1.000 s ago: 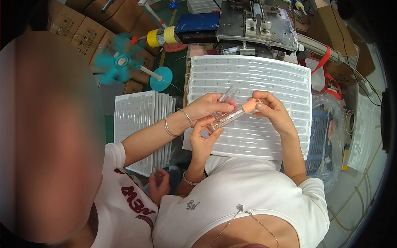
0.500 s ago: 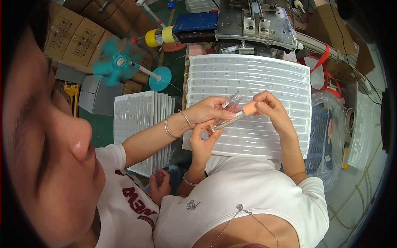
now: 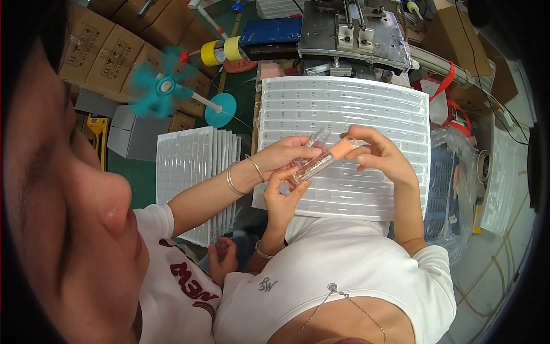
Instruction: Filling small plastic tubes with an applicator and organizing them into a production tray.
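My left hand [image 3: 283, 198] is closed around the lower end of a clear lip gloss tube [image 3: 312, 168], which tilts up to the right. An orange cap [image 3: 342, 148] sits at its upper end. My right hand [image 3: 381, 153] has its fingers curled around that cap, and a thin pale loop shows beside the fingertips. From the left a co-worker's hand [image 3: 283, 157] reaches in with another clear tube [image 3: 319, 137], held right beside mine and overlapping it. The co-worker's other hand [image 3: 223, 261] is lower left, closed on something clear.
Under the hands lies a stack of white slotted trays [image 3: 372, 195]. More trays [image 3: 183, 166] stand upright at left. Beyond are a metal machine [image 3: 326, 43], a turquoise fan [image 3: 166, 86] and cardboard boxes [image 3: 120, 57]. A blue crate [image 3: 444, 189] in plastic wrap stands at right.
The wand that showed between cap and tube has gone down into the tube; the cap now meets it. My right fingers have shifted from a pinch to a looser curl around the cap.
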